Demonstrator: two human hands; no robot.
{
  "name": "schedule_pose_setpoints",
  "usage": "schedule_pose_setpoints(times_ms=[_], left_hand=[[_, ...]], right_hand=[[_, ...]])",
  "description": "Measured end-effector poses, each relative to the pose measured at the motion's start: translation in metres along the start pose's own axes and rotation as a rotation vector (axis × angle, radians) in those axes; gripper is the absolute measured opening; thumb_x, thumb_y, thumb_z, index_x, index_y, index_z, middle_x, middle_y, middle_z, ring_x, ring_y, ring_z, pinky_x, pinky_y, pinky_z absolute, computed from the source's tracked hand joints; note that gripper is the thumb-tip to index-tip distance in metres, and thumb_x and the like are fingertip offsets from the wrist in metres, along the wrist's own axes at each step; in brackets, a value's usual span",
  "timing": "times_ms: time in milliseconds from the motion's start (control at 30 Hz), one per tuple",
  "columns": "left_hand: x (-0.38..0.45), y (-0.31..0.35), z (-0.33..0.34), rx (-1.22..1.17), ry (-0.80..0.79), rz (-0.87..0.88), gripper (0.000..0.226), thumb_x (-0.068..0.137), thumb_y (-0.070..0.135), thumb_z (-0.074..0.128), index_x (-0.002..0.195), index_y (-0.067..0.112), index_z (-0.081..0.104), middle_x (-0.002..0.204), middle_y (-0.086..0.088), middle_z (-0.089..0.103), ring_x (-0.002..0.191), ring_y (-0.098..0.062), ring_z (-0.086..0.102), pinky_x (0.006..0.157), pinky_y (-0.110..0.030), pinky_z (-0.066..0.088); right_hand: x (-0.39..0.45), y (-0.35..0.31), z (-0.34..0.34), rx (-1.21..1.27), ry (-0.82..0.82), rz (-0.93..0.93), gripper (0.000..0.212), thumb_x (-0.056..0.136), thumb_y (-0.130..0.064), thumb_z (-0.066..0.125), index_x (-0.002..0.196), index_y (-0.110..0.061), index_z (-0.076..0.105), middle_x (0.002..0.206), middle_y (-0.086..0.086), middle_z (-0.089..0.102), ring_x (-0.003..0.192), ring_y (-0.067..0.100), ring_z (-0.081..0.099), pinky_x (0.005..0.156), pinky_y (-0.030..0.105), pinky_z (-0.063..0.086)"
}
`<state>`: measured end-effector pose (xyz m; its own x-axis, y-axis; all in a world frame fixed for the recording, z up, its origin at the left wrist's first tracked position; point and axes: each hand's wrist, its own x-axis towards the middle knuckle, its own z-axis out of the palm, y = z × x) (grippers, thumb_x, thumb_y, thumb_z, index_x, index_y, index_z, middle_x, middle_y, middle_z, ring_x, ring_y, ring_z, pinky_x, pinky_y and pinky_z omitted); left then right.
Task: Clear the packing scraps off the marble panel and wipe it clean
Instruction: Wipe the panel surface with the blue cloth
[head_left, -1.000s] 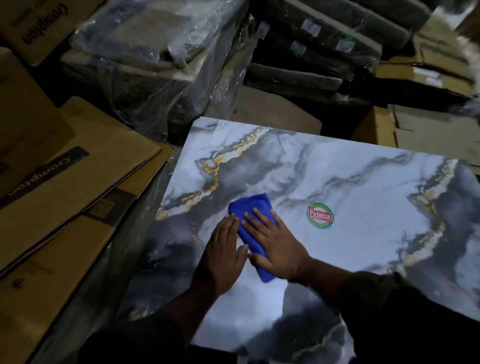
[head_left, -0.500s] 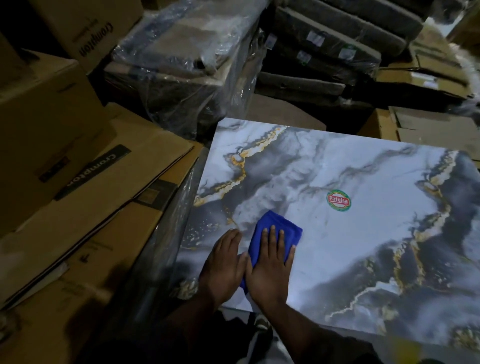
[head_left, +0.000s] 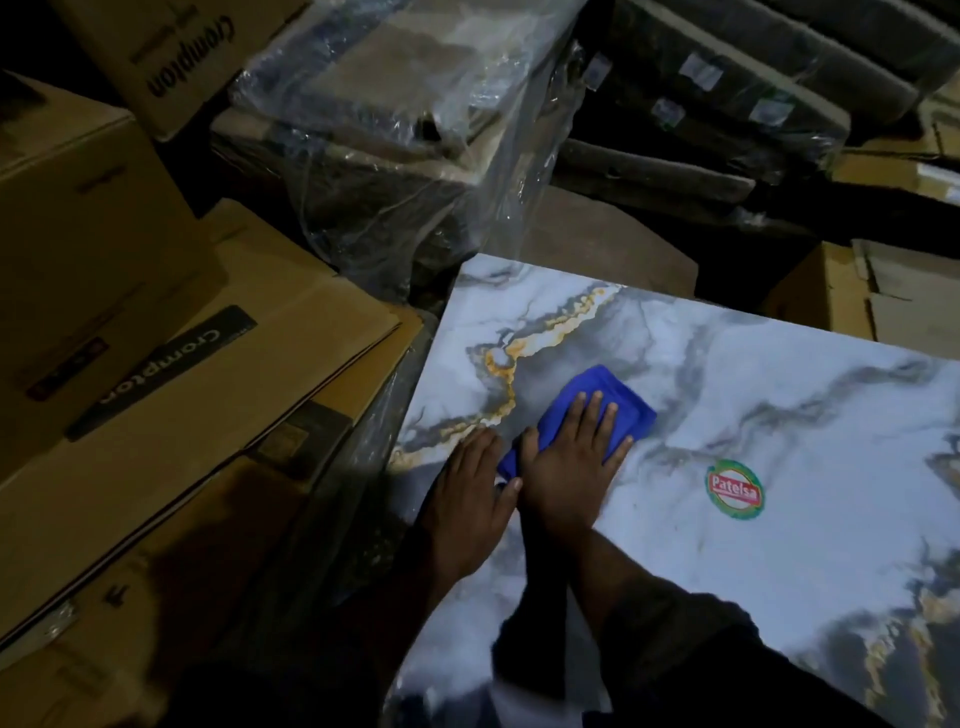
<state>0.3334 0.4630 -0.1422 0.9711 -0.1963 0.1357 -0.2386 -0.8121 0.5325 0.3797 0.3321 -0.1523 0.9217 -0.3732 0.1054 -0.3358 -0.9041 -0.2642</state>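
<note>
A glossy marble panel (head_left: 753, 415) with grey and gold veins lies flat and fills the right half of the view. A folded blue cloth (head_left: 605, 392) lies on it near its left edge. My right hand (head_left: 574, 462) presses flat on the cloth with straight fingers. Beside it, my left hand (head_left: 470, 493) rests flat on the panel, its thumb touching the cloth's near end. A round green and red sticker (head_left: 735, 488) is stuck on the panel to the right of my hands.
Flattened cardboard boxes (head_left: 171, 395) are stacked to the left of the panel. Behind it sit plastic-wrapped bundles (head_left: 395, 156) and dark wrapped packs (head_left: 727, 104). More cardboard (head_left: 883, 301) lies at the far right.
Both hands have slid the blue cloth along the left part of the panel, first toward the near edge, then away toward the gold vein. The camera has shifted too.
</note>
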Motion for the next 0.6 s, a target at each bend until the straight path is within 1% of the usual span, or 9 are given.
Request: schedule_pose_setpoints(times_ms=[33,100,167,233,333,400,467,533,600], left_hand=[[0.013,-0.003,0.004,-0.016,0.010,-0.002,0.065,0.107,0.054,0.027,0.146,0.008,0.053,0.150,-0.007,0.054,0.141,-0.021,0.049,0.115,-0.034,0.042],[0.040,-0.006,0.009,-0.058,0.005,-0.039,0.066,0.104,0.055,0.030,0.150,0.011,0.048,0.155,-0.006,0.048,0.146,-0.019,0.042,0.117,-0.038,0.040],[0.064,-0.009,0.014,-0.057,0.008,-0.057,0.071,0.104,0.059,0.023,0.152,0.012,0.045,0.158,-0.005,0.045,0.148,-0.019,0.038,0.119,-0.039,0.037],[0.080,-0.012,0.019,-0.034,0.059,-0.039,0.071,0.106,0.057,0.020,0.149,0.009,0.050,0.155,-0.007,0.049,0.145,-0.021,0.044,0.117,-0.041,0.040],[0.085,-0.018,0.030,0.014,0.164,0.020,0.057,0.105,0.042,0.040,0.144,0.004,0.054,0.149,-0.013,0.054,0.139,-0.027,0.051,0.113,-0.044,0.044],[0.082,-0.021,0.033,0.042,0.174,0.072,0.057,0.102,0.040,0.048,0.145,0.003,0.052,0.150,-0.014,0.052,0.141,-0.029,0.049,0.115,-0.045,0.042],[0.080,-0.021,0.030,0.040,0.165,0.062,0.059,0.104,0.044,0.044,0.148,0.005,0.050,0.153,-0.012,0.050,0.143,-0.027,0.047,0.115,-0.044,0.042],[0.080,-0.019,0.025,0.000,0.152,0.022,0.064,0.105,0.051,0.036,0.150,0.008,0.048,0.155,-0.010,0.048,0.145,-0.025,0.043,0.116,-0.042,0.041],[0.082,-0.017,0.019,-0.074,0.131,-0.015,0.066,0.103,0.054,0.039,0.152,0.010,0.044,0.158,-0.007,0.043,0.147,-0.023,0.039,0.116,-0.041,0.040]], right_hand=[[0.017,-0.003,0.003,-0.005,0.006,-0.016,0.083,0.091,-0.051,0.042,0.158,-0.006,0.027,0.165,0.016,0.027,0.156,0.032,0.015,0.124,0.060,0.006],[0.052,-0.009,0.008,0.000,0.012,-0.036,0.084,0.088,-0.051,0.042,0.158,-0.006,0.029,0.164,0.015,0.029,0.155,0.032,0.016,0.124,0.060,0.006],[0.088,-0.016,0.014,-0.010,0.008,-0.068,0.085,0.088,-0.053,0.042,0.158,-0.007,0.029,0.164,0.015,0.029,0.155,0.032,0.017,0.123,0.060,0.007],[0.124,-0.023,0.019,-0.030,-0.035,-0.107,0.087,0.088,-0.058,0.035,0.159,-0.008,0.025,0.166,0.014,0.025,0.156,0.031,0.014,0.123,0.061,0.008],[0.174,-0.032,0.027,-0.028,-0.055,-0.194,0.088,0.088,-0.061,0.023,0.160,-0.010,0.024,0.168,0.012,0.020,0.156,0.031,0.011,0.124,0.060,0.006],[0.201,-0.042,0.031,-0.027,-0.095,-0.261,0.084,0.091,-0.059,0.028,0.161,-0.012,0.022,0.169,0.010,0.016,0.157,0.029,0.007,0.124,0.058,0.003],[0.223,-0.052,0.035,-0.035,-0.152,-0.370,0.083,0.093,-0.059,0.033,0.161,-0.014,0.019,0.170,0.007,0.013,0.157,0.026,0.004,0.125,0.055,-0.001],[0.239,-0.064,0.036,-0.021,-0.203,-0.520,0.085,0.091,-0.060,0.031,0.162,-0.016,0.019,0.170,0.004,0.014,0.157,0.023,0.003,0.125,0.053,-0.002],[0.249,-0.073,0.037,-0.015,-0.266,-0.654,0.083,0.092,-0.060,0.029,0.162,-0.018,0.017,0.170,0.001,0.010,0.157,0.020,0.001,0.125,0.051,0.000]])
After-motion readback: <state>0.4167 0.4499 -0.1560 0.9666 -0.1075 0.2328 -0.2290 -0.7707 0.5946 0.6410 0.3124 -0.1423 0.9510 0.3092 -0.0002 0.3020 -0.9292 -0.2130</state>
